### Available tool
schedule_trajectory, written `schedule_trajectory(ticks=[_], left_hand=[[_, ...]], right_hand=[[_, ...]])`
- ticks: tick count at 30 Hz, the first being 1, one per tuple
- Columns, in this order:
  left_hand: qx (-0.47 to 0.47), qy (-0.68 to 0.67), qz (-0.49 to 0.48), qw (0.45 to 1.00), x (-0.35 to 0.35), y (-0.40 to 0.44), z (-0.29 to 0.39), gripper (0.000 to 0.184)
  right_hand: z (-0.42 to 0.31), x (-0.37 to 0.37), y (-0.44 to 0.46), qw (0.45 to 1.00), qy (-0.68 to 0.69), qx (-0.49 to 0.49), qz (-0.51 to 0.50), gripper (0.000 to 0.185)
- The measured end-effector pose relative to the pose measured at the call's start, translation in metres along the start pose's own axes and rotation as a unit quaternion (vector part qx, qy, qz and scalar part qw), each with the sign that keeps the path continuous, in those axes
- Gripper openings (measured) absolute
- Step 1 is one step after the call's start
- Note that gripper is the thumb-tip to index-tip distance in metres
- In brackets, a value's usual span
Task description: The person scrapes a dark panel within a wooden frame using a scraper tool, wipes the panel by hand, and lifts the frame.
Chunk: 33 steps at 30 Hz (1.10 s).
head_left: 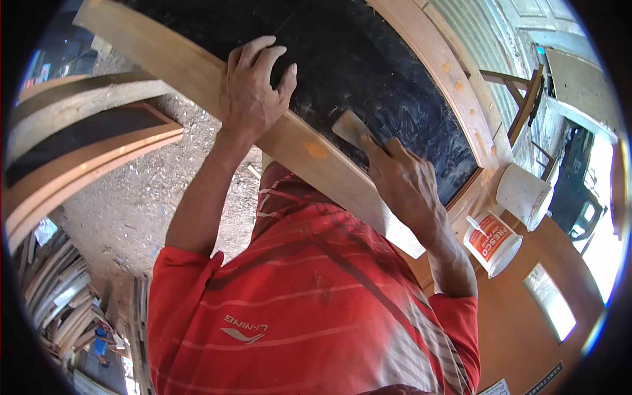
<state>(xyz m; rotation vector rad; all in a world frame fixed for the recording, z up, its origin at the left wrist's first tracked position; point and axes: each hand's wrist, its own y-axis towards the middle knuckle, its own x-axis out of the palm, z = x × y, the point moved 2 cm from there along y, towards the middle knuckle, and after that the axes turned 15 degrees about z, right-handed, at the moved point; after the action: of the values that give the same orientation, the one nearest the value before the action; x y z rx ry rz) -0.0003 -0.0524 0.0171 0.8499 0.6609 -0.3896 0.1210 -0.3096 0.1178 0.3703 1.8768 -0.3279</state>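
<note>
My left hand (257,89) rests over the near wooden rail (178,62) of a large framed panel, its fingers apart and bent over the black surface (342,59). In my right hand (401,174) is a flat tan block (352,128), held against the black surface close to the near rail. Orange-yellow filler patches (315,151) mark the rail between my hands, and more spots show on the far rail (454,82). The underside of the block is hidden.
A white tub with red lettering (490,243) and a whitish bucket (525,196) stand at the right, beside the panel's corner. Another dark framed panel (92,168) is at the left. Stacked wood strips (66,296) lie at the lower left, near a distant person in blue (101,342).
</note>
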Motion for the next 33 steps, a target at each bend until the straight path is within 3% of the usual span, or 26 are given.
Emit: schedule_trajectory(ticks=[4,10,13,15,17,19,22,25,29,33], left_hand=[[0.0,-0.01,-0.028,1.0,0.003,0.005,0.003,0.03],[0.013,-0.032,-0.038,0.999,0.002,0.01,0.001,0.031],[0.006,-0.038,-0.044,0.998,0.002,0.011,0.002,0.033],[0.005,-0.025,-0.045,0.999,0.0,0.013,0.007,0.031],[-0.003,-0.036,-0.063,0.997,0.006,0.016,0.008,0.05],[-0.018,-0.051,-0.067,0.996,0.016,0.023,0.018,0.065],[0.048,-0.088,0.026,0.995,0.032,0.034,0.048,0.082],[0.142,0.03,-0.168,0.975,0.072,0.01,0.054,0.086],[0.139,0.047,-0.19,0.971,0.073,0.015,0.059,0.088],[0.127,0.02,-0.128,0.983,0.067,0.012,0.071,0.09]], right_hand=[[-0.007,0.005,-0.002,0.998,-0.012,0.055,0.001,0.04],[-0.006,0.019,0.048,0.988,0.039,0.089,0.123,0.038],[-0.002,0.007,0.027,0.951,0.109,0.128,0.26,0.043],[0.007,0.013,0.006,0.942,0.122,0.21,0.233,0.046],[0.023,0.027,-0.019,0.943,0.119,0.252,0.18,0.051],[0.026,0.035,-0.042,0.903,0.17,0.312,0.242,0.051],[0.024,0.032,-0.064,0.86,0.173,0.374,0.302,0.051],[0.032,0.039,-0.093,0.824,0.205,0.418,0.324,0.05],[0.03,0.042,-0.133,0.816,0.166,0.38,0.403,0.051],[0.03,0.05,-0.162,0.811,0.265,0.455,0.256,0.052]])
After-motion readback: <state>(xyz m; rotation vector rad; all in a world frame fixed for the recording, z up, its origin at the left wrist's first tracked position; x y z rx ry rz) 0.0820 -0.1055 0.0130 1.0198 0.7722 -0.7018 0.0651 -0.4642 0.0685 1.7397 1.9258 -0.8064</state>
